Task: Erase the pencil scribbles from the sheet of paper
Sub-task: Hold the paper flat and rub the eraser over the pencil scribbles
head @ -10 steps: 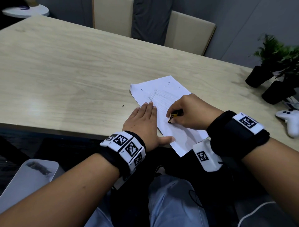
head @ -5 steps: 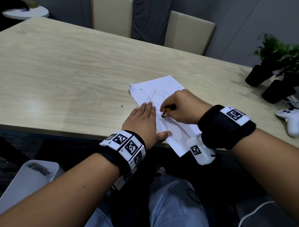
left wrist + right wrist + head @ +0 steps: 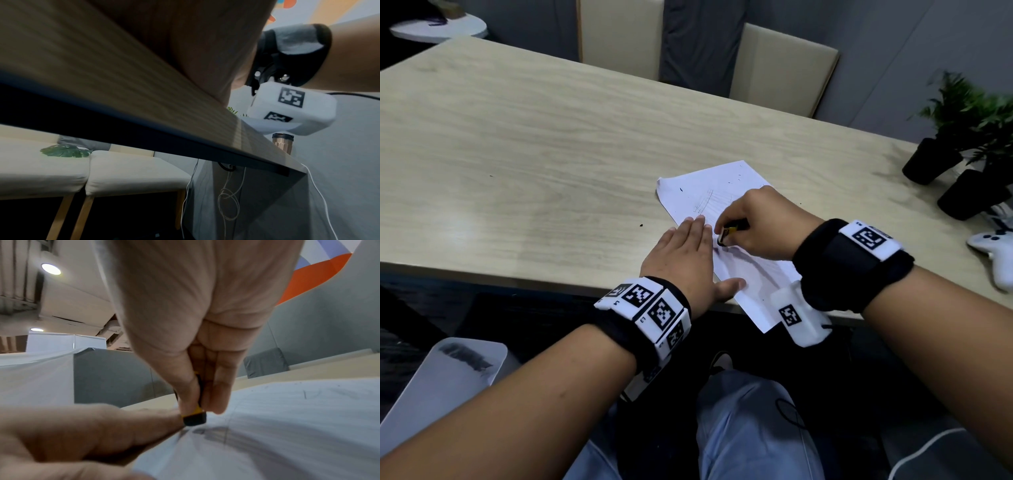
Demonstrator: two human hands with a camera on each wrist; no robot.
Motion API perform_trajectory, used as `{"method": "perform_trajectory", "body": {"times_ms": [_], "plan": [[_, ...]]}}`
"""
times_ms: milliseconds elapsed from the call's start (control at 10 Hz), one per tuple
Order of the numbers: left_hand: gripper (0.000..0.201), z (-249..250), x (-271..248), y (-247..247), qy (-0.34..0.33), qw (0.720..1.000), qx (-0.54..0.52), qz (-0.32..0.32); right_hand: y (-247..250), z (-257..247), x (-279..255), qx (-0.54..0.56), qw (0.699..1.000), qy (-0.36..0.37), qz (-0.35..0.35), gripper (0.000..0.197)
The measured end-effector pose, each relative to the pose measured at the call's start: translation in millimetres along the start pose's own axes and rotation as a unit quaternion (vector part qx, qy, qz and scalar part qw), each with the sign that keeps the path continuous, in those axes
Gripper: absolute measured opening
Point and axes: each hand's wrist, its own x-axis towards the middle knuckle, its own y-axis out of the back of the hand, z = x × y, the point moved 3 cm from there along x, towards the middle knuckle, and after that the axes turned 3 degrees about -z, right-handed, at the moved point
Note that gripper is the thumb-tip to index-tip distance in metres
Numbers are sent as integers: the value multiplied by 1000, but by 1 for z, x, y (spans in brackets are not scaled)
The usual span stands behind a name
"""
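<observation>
Rubbing point: the eraser (image 3: 194, 418), black tip in a yellow sleeve, stands steeply on the sheet of paper (image 3: 700, 192), touching the dark pencil scribbles (image 3: 216, 431) that spread to its right.
Grip: right hand (image 3: 760, 222) pinches the eraser between thumb and fingers; left hand (image 3: 683, 260) lies flat, fingers straight, pressing the sheet's left edge just beside the tip.
Sheet: thin, white, slightly rumpled, long axis running diagonally away, near corner overhanging the table (image 3: 517, 137) edge.
Table: pale wood grain, matte.
Aside: two potted plants (image 3: 962, 130) and a white controller (image 3: 993, 253), well apart at right.
</observation>
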Motion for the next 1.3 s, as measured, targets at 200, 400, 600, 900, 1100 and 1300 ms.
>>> {"method": "perform_trajectory", "body": {"times_ms": [200, 400, 600, 900, 1100, 1300], "plan": [[102, 0, 0, 0, 2, 1000, 4, -2, 0, 7, -12, -28, 998, -21, -58, 19], [102, 0, 0, 0, 0, 1000, -1, -3, 4, 3, -6, -28, 999, -10, -35, 20], [102, 0, 0, 0, 1, 1000, 0, -2, -1, 2, 1, -26, 999, -4, -26, 21], [102, 0, 0, 0, 0, 1000, 0, -5, 5, 5, -5, -28, 999, -9, -32, 19], [102, 0, 1, 0, -1, 1000, 0, -6, -2, 5, 2, -24, 1000, -3, -19, 21], [102, -1, 0, 0, -2, 1000, 3, -9, 5, 14, -20, -55, 994, -35, -88, 21]]}}
